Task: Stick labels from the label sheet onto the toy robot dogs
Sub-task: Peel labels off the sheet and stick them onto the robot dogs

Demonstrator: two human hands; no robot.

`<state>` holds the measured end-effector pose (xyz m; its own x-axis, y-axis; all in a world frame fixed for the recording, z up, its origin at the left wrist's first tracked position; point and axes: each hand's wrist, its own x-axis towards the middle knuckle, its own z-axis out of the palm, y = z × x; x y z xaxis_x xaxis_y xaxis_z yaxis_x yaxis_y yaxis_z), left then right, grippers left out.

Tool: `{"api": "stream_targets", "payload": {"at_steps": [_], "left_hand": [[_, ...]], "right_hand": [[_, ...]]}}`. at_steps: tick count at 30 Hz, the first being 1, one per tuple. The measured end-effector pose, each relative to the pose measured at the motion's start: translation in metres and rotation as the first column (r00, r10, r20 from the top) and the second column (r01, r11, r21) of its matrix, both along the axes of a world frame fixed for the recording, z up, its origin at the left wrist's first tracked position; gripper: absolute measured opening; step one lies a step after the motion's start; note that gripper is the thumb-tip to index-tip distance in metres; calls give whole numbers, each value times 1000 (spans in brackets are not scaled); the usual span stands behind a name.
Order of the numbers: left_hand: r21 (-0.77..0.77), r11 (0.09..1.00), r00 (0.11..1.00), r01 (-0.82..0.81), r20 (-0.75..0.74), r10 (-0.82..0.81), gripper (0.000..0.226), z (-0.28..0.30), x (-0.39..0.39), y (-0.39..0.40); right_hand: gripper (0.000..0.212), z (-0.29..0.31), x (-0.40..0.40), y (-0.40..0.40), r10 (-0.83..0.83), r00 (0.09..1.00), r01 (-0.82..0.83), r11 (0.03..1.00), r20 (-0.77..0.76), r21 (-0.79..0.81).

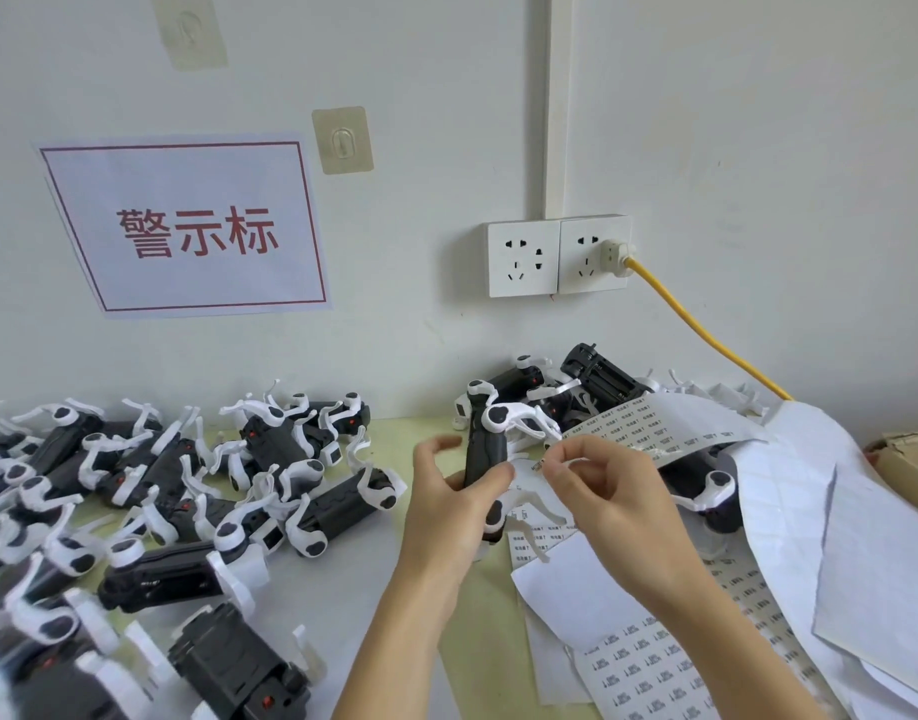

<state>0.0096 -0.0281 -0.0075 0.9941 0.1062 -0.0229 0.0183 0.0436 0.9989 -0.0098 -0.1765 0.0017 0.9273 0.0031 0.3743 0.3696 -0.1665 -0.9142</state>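
The head view looks down on a pale green table [436, 667] set against a white wall. At the left of the frame lies a heap of black-and-white toy robot dogs [150, 491], tumbled on their sides with legs sticking out every way. A second, smaller heap [561, 392] sits at centre right against the wall, partly covered by a label sheet [649, 423] draped over it. More sheets of small printed labels [649, 672] and bare white backing paper [820, 553] spread across the lower right. On the wall hang a red-bordered sign [187, 226], two clear adhesive hooks, and a double socket [558, 257] with a yellow cable [706, 330] plugged in, running down to the right.

In the middle of the frame the left hand [446, 506] is clamped on one toy dog [485, 459], thumb on its near side, fingers curled behind. The dog's black body stands nearly upright, long axis running up and down the frame, white legs splayed to the right at top and bottom. The right hand [607, 496] is just to its right, thumb and forefinger pinched together on a small label [539, 466] held close to the dog's body; whether the label touches it cannot be told.
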Motion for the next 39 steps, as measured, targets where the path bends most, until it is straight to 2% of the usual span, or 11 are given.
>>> {"api": "stream_targets", "payload": {"at_steps": [4,8,17,28,39], "left_hand": [[80,991,984,112,133,-122,63,1,-5,1],[137,974,958,179,201,-204,67,2,-6,-1],[131,959,936,250,220,-274,72,-5,0,1],[116,955,930,273,222,-293,69,-6,1,-1],[99,959,933,266,225,-282,70,-5,1,-2]], "right_hand": [[18,0,0,-3,-38,999,39,998,27,-58],[20,1,-1,-1,-45,998,50,992,42,-118],[20,-2,3,0,-90,994,99,983,60,-158],[26,-9,8,2,-150,977,185,950,151,-252],[31,-9,8,1,-126,980,157,966,154,-208]]}}
